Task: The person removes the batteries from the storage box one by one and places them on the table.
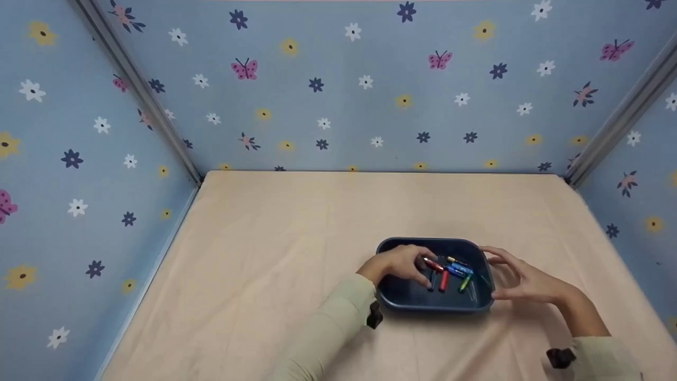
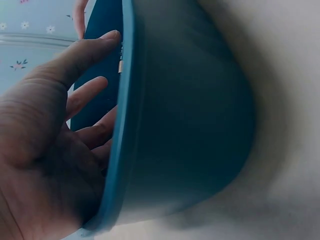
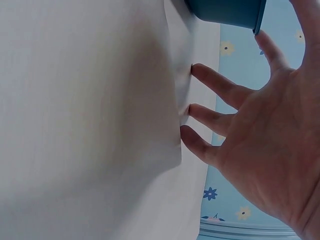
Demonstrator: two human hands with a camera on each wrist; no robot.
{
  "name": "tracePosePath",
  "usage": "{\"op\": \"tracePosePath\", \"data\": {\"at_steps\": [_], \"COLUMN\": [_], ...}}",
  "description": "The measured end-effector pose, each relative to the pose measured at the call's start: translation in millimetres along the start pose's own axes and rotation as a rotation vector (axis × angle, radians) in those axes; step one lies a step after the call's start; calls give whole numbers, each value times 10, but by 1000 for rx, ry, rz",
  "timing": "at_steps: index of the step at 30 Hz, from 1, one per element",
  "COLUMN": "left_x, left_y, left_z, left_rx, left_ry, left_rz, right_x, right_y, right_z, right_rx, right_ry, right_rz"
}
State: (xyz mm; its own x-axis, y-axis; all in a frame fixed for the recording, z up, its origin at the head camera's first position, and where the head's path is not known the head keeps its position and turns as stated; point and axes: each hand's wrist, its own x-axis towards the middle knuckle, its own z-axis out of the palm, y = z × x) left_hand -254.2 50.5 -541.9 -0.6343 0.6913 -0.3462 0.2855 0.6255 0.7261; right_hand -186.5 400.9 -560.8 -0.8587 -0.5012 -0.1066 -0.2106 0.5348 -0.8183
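A dark blue tray (image 1: 412,306) holds several small coloured cylinders, among them a red one (image 1: 443,281), a green one (image 1: 465,282) and a blue one (image 1: 459,269). Reaching in over its left side, my left hand (image 1: 404,263) has its fingers spread beside the cylinders; the left wrist view shows that hand (image 2: 45,120) inside the tray wall (image 2: 185,100), no object visible in it. At the tray's right end my right hand (image 1: 529,280) has thumb and index finger at the rim. In the right wrist view, that hand's (image 3: 270,135) other fingers reach down towards the cloth.
A beige cloth (image 1: 254,264) with wrinkles covers the table. Blue patterned panels (image 1: 338,84) stand behind and on both sides, with grey posts (image 1: 143,95) at the corners.
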Motion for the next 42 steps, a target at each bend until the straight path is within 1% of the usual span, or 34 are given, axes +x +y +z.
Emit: {"op": "tracePosePath", "data": {"at_steps": [9,16,19,24,27,31,35,37,38,42], "left_x": [95,103,97,94,91,113,260,310,363,422], "left_y": [1,11,17,30,52,67,-29,-68,-111,-184], "left_z": [91,180,199,237,264,300,383,406,434,461], "left_rx": [-64,-102,-129,-205,-220,-207,-176,-164,-151,-127], "left_ry": [26,83,105,155,188,223,254,264,269,277], "left_rz": [-10,-16,-39,-86,-120,-157,-183,-184,-186,-172], "right_x": [-1,6,2,-3,2,8,2,-2,-3,3], "right_y": [-6,-11,-14,-18,-23,-33,-42,-45,-45,-37], "right_z": [-6,-2,-3,1,9,14,9,8,8,17], "right_rx": [14,15,14,18,12,9,5,6,8,26], "right_ry": [-5,-19,-19,-15,-18,-25,-21,-19,-19,-20], "right_rz": [18,28,30,42,51,58,63,64,64,54]}}
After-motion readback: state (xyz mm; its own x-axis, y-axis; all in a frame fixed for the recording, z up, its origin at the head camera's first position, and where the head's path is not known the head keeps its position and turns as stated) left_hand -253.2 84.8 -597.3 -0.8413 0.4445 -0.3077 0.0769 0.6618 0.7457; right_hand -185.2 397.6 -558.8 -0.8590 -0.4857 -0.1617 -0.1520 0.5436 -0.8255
